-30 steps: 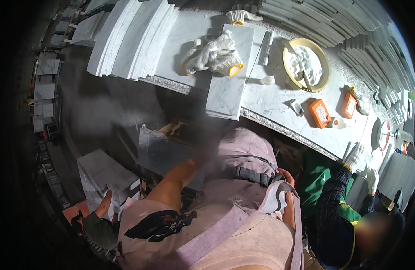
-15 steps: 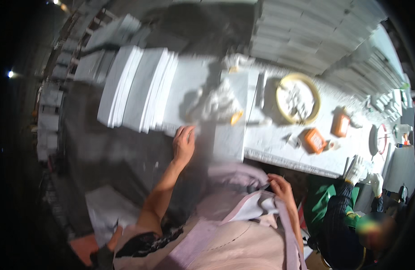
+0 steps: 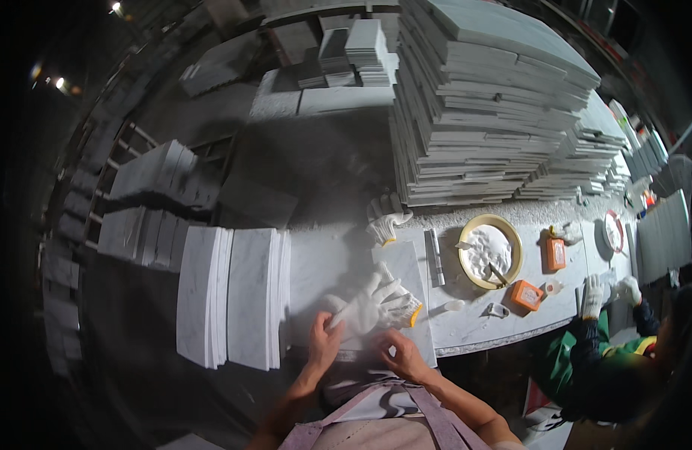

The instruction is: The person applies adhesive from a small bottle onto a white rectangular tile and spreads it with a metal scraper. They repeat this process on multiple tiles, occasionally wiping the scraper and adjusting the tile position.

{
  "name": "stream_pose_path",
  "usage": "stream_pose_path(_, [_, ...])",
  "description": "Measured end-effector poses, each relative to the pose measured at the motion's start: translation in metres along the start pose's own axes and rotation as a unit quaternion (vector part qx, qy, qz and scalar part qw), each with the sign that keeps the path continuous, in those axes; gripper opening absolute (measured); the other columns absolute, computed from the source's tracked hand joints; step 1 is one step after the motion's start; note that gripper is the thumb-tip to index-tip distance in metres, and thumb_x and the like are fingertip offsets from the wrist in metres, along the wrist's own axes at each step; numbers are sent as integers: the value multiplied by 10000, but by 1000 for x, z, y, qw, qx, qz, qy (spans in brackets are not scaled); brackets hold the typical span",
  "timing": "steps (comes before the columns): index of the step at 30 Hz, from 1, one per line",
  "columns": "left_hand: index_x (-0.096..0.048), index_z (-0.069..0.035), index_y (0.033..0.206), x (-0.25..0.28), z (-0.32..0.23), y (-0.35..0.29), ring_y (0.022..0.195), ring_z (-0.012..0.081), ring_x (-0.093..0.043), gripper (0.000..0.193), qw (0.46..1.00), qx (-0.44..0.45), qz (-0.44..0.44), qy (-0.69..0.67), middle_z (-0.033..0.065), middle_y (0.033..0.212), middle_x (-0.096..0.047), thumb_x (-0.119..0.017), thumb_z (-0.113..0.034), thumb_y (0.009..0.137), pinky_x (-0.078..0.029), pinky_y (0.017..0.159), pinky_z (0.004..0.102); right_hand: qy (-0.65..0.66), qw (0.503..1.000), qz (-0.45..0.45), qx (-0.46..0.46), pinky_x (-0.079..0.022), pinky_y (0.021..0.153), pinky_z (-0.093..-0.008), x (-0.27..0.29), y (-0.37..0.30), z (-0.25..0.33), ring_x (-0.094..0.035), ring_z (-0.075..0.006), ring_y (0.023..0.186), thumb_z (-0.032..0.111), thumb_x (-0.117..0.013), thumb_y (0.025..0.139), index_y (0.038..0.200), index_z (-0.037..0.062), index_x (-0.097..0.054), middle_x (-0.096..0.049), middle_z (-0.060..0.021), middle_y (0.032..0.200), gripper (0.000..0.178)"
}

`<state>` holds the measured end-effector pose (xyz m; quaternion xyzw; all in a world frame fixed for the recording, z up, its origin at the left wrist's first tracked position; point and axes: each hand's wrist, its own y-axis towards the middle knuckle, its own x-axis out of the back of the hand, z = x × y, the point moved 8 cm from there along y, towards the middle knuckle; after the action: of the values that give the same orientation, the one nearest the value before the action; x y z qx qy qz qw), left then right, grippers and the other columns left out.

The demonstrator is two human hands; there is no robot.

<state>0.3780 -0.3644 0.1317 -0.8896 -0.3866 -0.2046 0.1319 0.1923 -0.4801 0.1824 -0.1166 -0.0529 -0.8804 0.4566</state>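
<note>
A heap of white knit work gloves, one with a yellow cuff edge, lies on the pale stone table in front of me. My left hand is at the heap's near left side, its thumb and fingers closed on the edge of a glove. At the heap's near right, my right hand hovers by the table edge with its fingers curled into a pinch. Whatever may be between those fingertips is hidden. Below both hands hangs my pinkish apron.
White stone slabs stand on edge to the left. A tall stack of slabs rises behind the table. Further right are a yellow-rimmed bowl of white paste, orange bottles and a gloved co-worker's hand. Another glove lies farther back.
My left hand has moved right from the upright slabs to the gloves. My right hand has left the bunched apron cloth and come up to the table edge. The view has shifted.
</note>
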Motion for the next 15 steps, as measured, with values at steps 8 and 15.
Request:
stream_pose_path(8, [-573,51,1276,16,-64,-11,1191,230,-534,377,957,4,82,-279,139,1317,-541,-461,-259,1093,-427,1048,374,50,994,-82,56,-546,831,-383,-18,30,36,-662,-268,952,280,-863,844,1172,63,-590,-603,-105,1088,479])
stream_pose_path(15, [-541,94,1366,3,-98,-29,1149,375,-521,487,968,-226,89,-56,264,1233,-545,-376,-267,1083,-436,983,449,95,989,-82,74,-539,932,-415,-17,20,31,-660,-326,1130,334,-736,959,1386,29,-538,-612,-158,1220,561])
